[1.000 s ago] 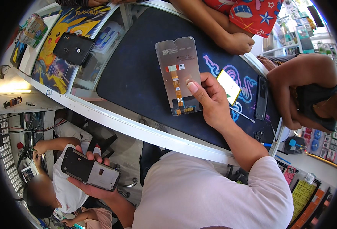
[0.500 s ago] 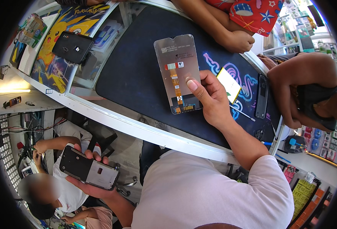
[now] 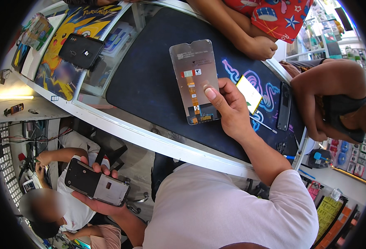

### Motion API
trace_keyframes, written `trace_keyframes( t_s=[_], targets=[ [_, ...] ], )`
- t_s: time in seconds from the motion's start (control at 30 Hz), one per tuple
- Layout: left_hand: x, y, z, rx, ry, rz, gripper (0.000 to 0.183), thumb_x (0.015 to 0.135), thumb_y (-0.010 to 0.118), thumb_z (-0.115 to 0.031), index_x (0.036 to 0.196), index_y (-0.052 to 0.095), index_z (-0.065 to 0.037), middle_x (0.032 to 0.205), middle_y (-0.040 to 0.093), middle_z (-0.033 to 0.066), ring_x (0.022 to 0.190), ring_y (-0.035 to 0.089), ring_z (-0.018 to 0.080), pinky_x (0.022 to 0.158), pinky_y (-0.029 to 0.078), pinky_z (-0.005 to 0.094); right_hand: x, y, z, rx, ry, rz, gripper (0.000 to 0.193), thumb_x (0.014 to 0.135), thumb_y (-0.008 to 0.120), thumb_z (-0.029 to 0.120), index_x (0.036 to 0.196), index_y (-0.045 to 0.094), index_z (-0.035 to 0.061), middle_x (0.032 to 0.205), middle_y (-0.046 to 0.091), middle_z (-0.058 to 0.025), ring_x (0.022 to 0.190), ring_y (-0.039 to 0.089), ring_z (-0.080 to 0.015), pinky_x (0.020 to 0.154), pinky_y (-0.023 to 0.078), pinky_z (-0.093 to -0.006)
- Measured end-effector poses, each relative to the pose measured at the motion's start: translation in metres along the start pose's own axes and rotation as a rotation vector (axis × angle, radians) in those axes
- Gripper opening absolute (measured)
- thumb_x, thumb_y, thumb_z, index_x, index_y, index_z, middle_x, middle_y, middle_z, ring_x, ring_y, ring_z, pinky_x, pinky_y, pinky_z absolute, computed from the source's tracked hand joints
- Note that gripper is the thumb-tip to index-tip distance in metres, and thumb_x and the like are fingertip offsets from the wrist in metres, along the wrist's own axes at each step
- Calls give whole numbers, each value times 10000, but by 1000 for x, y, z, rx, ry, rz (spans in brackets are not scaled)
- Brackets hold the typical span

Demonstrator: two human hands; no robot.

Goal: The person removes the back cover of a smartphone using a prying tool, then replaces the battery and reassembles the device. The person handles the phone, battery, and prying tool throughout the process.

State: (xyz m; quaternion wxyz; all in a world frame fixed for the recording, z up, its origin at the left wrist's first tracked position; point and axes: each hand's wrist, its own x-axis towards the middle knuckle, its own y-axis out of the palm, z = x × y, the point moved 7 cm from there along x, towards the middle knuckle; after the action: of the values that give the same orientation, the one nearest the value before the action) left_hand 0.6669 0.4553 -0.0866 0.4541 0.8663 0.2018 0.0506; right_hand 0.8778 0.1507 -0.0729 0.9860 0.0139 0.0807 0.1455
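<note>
Between the thumb and fingers of my right hand [image 3: 232, 108] is a phone screen panel [image 3: 197, 79], its grey back and orange flex cable facing me, held up above the dark mat [image 3: 145, 70]. Down at the left, off the counter, my left hand [image 3: 102, 199] grips a phone frame [image 3: 96, 181] with a black upper part and a silver lower part. A white battery with yellow edges [image 3: 248, 94] lies on the mat just past my right hand. Beside it rest a dark phone housing [image 3: 284, 106] and a thin white stick tool [image 3: 268, 126].
A black phone [image 3: 81, 50] lies on the cartoon-printed surface [image 3: 58, 70] at the far left. Two people lean at the counter's far and right sides, one with a closed hand [image 3: 262, 48] on its edge. Another person [image 3: 73, 199] works at the lower left. The white counter edge [image 3: 129, 135] runs before me.
The view has shifted very slightly, and the counter items sit a little further right in the picture. Both hands keep their hold on the screen panel and the phone frame.
</note>
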Motion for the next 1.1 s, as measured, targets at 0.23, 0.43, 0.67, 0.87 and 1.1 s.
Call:
trace_keyframes(
  t_s=[0.23, 0.43, 0.67, 0.87, 1.1],
  targets=[
    [-2, 0, -2, -3, 13, 5, 854, 1016, 430, -667, 1593, 250, -64, 1217, 520, 140, 1029, 526, 270, 883, 450, 440, 0, 0, 0, -8, 2, -2, 293, 1036, 659, 338, 1136, 626, 65, 958, 607, 19, 873, 522, -52, 798, 439, -226],
    [-7, 2, -2, -14, 28, 21, 853, 1020, 416, -670, 1592, 252, -60, 1221, 519, 142, 1032, 521, 270, 893, 447, 446, -1, 1, -1, -9, -3, -2, 288, 1035, 663, 330, 1131, 625, 62, 960, 610, 19, 876, 522, -50, 803, 437, -226],
    [-29, -6, 5, -49, 67, 26, 871, 1019, 411, -673, 1606, 241, -53, 1226, 514, 144, 1042, 512, 275, 903, 440, 457, 0, 3, 4, -19, -47, 3, 273, 1034, 667, 298, 1139, 624, 49, 999, 636, 12, 911, 545, -55, 837, 442, -223],
    [-83, -26, 17, -189, 116, -120, 990, 960, 467, -747, 1600, 235, -27, 1277, 553, 205, 1050, 616, 329, 908, 508, 502, 3, 2, 1, -249, -93, -36, 323, 1041, 629, 228, 1296, 612, 31, 1111, 674, -36, 1009, 607, -105, 929, 461, -253],
    [-165, -24, 14, -339, 321, -186, 1014, 932, 472, -781, 1540, 356, 21, 1201, 634, 197, 1009, 684, 278, 872, 576, 410, 1, -31, 4, -701, -318, 71, 414, 1046, 623, 243, 1379, 597, -2, 1223, 682, -112, 1040, 642, -145, 915, 506, -287]
  ],
)
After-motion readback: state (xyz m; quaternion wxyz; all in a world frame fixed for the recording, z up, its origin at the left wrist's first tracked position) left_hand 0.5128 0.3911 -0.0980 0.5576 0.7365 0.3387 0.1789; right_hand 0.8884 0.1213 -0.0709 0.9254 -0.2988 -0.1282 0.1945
